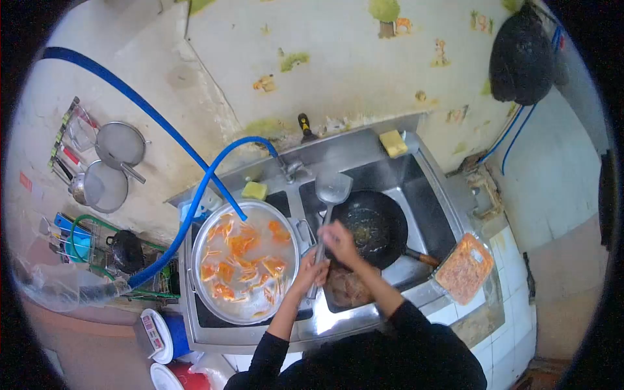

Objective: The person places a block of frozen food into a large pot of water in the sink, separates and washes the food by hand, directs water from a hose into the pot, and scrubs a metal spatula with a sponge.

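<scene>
A metal wok spatula (334, 189) is held over the sink's divider, its broad blade pointing to the tap. My left hand (311, 272) is closed around the lower part of its handle. My right hand (339, 243) is closed at the handle higher up, nearer the blade, and slightly blurred. Whether it also holds a scrubber is hidden. Under the spatula on the right, a dark wok (372, 227) with a wooden grip lies in the basin. To my left stands a large metal pot (247, 315) of cloudy water with orange pieces floating in it.
A blue hose (140, 107) arches over the pot from the tap (294, 170). Yellow sponges (393, 143) sit on the sink's back ledge. A rough, pinkish-orange board (464, 269) lies at the right edge. Strainers (121, 143) hang on the left wall, above a green dish rack (88, 218).
</scene>
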Demonstrator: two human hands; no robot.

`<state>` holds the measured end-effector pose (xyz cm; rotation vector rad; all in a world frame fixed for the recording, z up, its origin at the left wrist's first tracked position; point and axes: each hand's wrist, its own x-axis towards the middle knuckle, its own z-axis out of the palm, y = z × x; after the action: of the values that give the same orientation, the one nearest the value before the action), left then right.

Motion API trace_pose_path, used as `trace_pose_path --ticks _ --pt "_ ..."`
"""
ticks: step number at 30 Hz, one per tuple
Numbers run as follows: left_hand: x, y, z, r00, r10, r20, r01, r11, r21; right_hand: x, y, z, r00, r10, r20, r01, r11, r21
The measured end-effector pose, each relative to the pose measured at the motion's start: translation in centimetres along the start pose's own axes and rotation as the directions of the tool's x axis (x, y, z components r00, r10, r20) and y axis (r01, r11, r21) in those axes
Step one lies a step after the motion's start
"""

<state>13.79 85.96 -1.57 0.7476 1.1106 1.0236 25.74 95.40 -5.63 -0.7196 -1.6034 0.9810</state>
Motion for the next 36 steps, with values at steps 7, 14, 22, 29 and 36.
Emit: trace_pose_path --ticks 7,14,22,29,36 --pt "1.7 1.1 -0.1 0.957 -0.167 0.235 0.282 0.715 -0.64 0.8 -1.6 1.8 0.964 0.257 0.075 -0.267 0.929 0.257" --pt "0.9 1.0 0.8 0.853 -0.373 0.364 0.521 0.632 -0.574 4.6 1.3 0.8 0.903 0.415 0.11 -0.419 0.796 0.437" --pt "-2.9 -1.2 3.3 0.913 0.31 -0.265 0.039 0.579 0.814 5.3 0.9 -0.8 0.803 0.479 -0.354 -0.46 0.877 0.142" --pt "-2.4 1.4 4.3 0.944 -0.33 -0.015 0.327 0.94 -0.097 -1.3 -1.5 -0.1 0.899 0.407 -0.16 -0.333 0.874 0.353" --pt "-1.5 1.8 4.5 0.853 -0.34 0.396 0.517 0.649 -0.558 5.1 -4.3 -2.9 0.892 0.434 -0.125 -0.298 0.774 0.559"
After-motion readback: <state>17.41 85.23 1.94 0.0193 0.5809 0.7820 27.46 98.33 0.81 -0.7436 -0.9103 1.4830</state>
